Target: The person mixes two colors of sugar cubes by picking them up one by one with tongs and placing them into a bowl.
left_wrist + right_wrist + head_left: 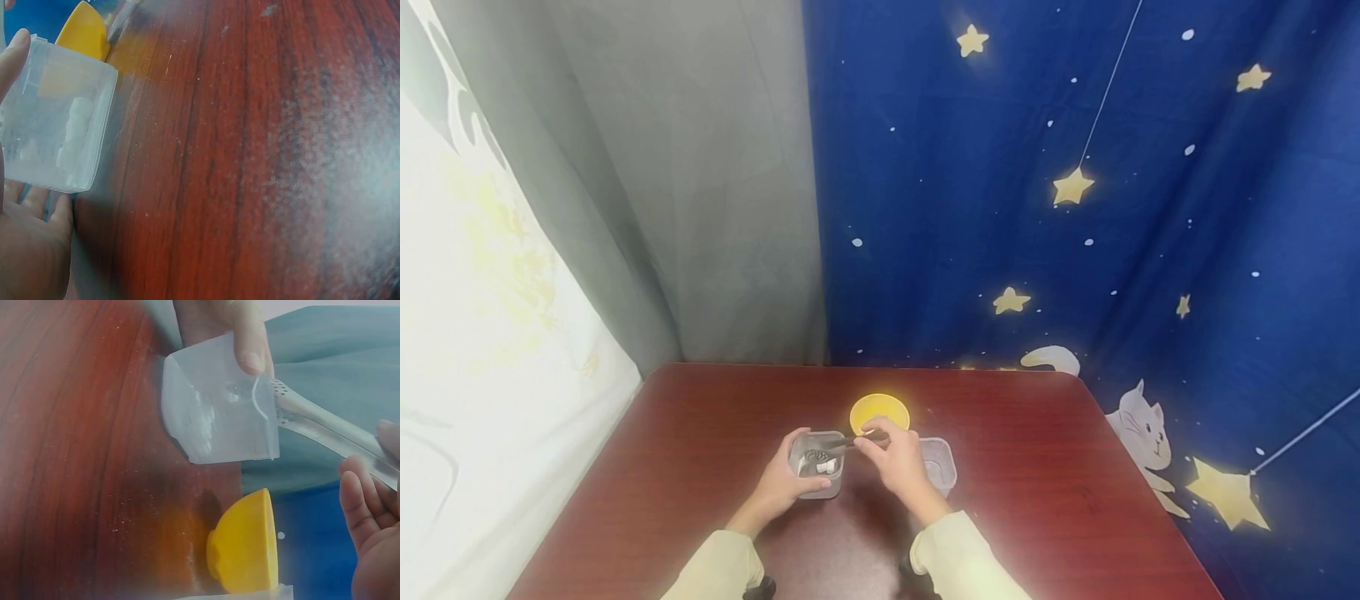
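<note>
My left hand [775,483] grips a clear plastic container [215,419], with the thumb on the near side and fingers round the far side. The container is tilted in the wrist views. Small white pieces [826,467] lie inside it. Between thumb and fingers, my right hand [898,460] holds metal tongs [337,434] with perforated tips. Those tips reach into the container's mouth, close to the white pieces; in the head view they overlap its inside. I cannot tell whether the tips pinch a piece.
A yellow bowl [244,544] stands just beyond the right hand. A second clear container [951,467] sits to the right, partly hidden by the right hand and wrist. All are on a reddish-brown wooden table [1037,475], with grey and blue starry curtains [940,208] behind its far edge.
</note>
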A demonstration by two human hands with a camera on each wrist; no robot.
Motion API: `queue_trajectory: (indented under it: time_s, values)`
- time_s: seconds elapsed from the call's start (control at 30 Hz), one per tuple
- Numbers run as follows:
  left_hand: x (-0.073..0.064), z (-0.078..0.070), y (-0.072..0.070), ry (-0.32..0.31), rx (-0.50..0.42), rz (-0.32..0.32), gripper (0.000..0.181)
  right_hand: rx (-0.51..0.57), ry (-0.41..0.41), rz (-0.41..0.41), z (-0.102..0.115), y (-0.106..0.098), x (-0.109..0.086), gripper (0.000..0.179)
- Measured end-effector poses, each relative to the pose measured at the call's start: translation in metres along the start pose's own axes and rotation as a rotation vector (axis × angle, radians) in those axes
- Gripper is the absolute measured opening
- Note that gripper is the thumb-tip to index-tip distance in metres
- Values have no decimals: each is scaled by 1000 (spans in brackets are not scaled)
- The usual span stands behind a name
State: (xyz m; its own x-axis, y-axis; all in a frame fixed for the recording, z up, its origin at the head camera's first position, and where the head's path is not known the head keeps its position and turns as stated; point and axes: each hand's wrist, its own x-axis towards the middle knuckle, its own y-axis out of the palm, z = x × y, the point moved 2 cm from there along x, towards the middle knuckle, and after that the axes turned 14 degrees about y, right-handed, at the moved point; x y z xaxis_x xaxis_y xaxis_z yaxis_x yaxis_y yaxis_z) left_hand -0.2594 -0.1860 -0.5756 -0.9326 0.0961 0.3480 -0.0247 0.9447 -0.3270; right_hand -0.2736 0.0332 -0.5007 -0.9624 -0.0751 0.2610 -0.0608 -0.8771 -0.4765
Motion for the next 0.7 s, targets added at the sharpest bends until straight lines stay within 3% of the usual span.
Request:
queue_trajectory:
  time_s: [0.23,0.37,0.47,0.7]
  values:
    - [0,1,1,-5,13,2,103,24,42,-44,5,-7,0,17]
    - [0,1,1,-2,5,-5,103,98,66,-56,10,-12,-1,14]
    - [0,1,1,1,13,-8,103,153,64,-62,13,-16,0,13]
    - [0,0,1,-7,18,-9,101,163,34,-145,20,-27,-1,14]
